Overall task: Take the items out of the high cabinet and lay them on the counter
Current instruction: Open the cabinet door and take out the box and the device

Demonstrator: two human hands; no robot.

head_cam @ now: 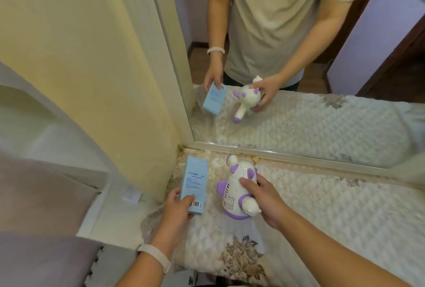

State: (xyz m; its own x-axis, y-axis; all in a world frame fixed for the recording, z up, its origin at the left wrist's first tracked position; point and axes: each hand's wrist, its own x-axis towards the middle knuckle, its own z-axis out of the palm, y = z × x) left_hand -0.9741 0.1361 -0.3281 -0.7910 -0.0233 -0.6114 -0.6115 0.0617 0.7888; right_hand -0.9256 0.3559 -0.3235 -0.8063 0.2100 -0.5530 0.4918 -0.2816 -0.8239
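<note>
A light blue carton (195, 181) with small print and a barcode lies lengthwise near the counter's left end; my left hand (178, 212) grips its near end. To its right is a white and purple animal-shaped toy (232, 191) with a slotted body, tilted on the counter (333, 213). My right hand (259, 197) is closed around its right side, thumb on top. The counter is covered by a quilted cream cloth with a floral patch. No high cabinet is visible.
A large mirror (299, 114) stands along the counter's back edge and reflects a person's torso, both hands and both items. A cream panel (92, 56) rises at the counter's left end. Lower left holds pale shelves and grey-purple cushions (46, 206).
</note>
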